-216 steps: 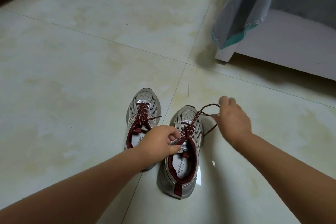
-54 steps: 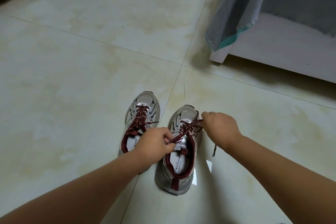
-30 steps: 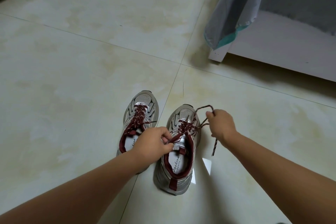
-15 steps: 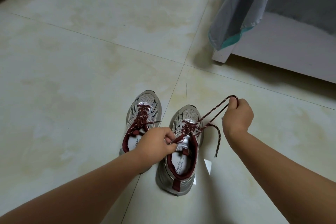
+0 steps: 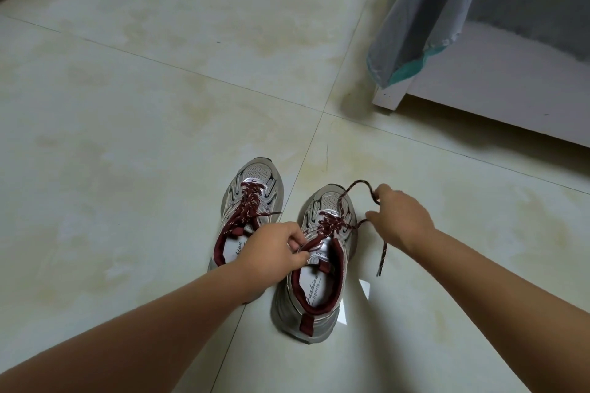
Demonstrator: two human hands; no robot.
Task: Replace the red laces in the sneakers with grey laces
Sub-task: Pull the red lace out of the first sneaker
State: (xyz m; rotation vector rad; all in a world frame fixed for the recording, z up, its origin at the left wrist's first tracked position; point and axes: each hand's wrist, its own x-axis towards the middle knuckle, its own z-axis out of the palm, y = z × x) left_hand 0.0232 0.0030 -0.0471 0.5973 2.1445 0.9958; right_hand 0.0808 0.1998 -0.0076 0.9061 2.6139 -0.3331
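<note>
Right hand (image 5: 400,220): pinching a loop of the red lace (image 5: 360,187) just off the right sneaker (image 5: 319,265).
Left hand (image 5: 271,252): gripping the tongue; I'd keep that sneaker pinned.
Head view, next: I'd draw lace out eyelet by eyelet, no yanking.
Left sneaker (image 5: 252,188): laced.

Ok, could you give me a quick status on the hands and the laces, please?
Left hand pinching right sneaker's tongue. Right hand gripping loop of its red lace. Left sneaker fully laced. Grey laces not in view.
</note>
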